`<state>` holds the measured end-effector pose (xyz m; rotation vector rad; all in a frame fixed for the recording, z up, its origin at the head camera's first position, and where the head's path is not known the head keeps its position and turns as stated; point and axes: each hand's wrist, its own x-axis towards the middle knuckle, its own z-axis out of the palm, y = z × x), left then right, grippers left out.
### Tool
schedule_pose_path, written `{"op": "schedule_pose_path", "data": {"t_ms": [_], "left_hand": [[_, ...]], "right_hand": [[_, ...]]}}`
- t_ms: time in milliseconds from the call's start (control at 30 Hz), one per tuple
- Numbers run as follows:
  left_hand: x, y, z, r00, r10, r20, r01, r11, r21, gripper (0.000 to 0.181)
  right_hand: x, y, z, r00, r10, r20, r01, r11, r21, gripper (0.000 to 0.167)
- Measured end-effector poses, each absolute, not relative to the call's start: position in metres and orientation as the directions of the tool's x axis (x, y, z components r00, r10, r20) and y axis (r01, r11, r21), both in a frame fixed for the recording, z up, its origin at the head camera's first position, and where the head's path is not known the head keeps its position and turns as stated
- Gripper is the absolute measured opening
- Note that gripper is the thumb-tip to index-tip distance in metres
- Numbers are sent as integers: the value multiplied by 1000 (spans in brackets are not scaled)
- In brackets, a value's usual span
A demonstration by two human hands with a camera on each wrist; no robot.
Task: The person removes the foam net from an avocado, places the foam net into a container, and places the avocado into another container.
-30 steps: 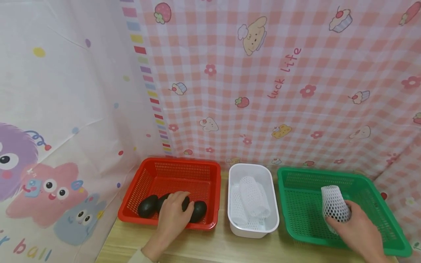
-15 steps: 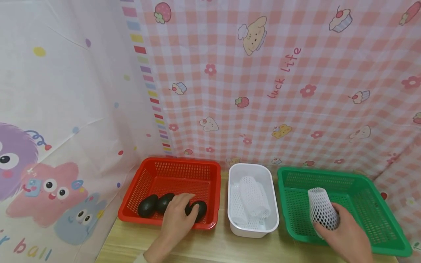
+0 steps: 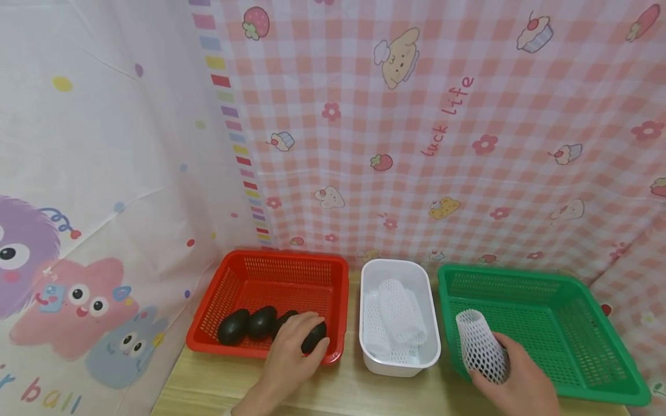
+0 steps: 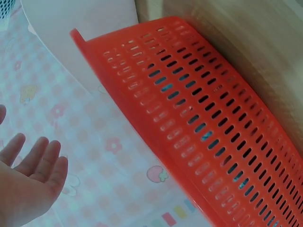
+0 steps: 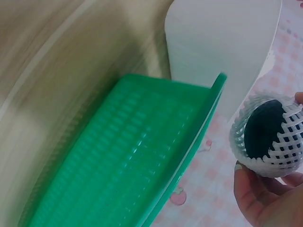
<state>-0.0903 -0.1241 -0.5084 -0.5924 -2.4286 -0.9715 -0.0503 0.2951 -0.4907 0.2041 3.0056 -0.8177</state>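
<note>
My left hand [image 3: 293,348] hovers over the red basket [image 3: 340,306], its fingers spread beside the rightmost avocado [image 3: 314,338]. Another avocado lies partly hidden under the fingers, and two more, one of them the leftmost avocado [image 3: 233,327], sit in a row to the left. In the left wrist view the fingers [image 4: 40,158] are loosely bent with nothing visible in them. My right hand [image 3: 520,375] grips an avocado [image 5: 264,130] inside a white foam net sleeve [image 3: 481,345], above the left side of the green basket [image 3: 583,346]. The sleeve's narrow end points up and left.
Between the baskets stands a white plastic tub [image 3: 367,312] holding several foam net sleeves [image 3: 400,312]. All three containers are on a wooden table [image 3: 208,384]. A pink checked curtain [image 3: 364,127] hangs directly behind them.
My right hand has carried the sleeved avocado leftward across the green basket. My left hand has shifted right along the row, uncovering the second avocado.
</note>
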Motion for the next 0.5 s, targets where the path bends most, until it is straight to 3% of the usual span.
{"op": "schedule_pose_path", "data": {"t_ms": [233,500], "left_hand": [[-86,-119,-513,-774,248,583,583,640,501,39],[-79,-113,-519,-756,292,586,625,588,514,39]], "right_hand": [[-37,273,-496,-995,45,94,-7,873,-488,91],[-34,256,-501,-997,-77,9,-70,858,-509,92]]}}
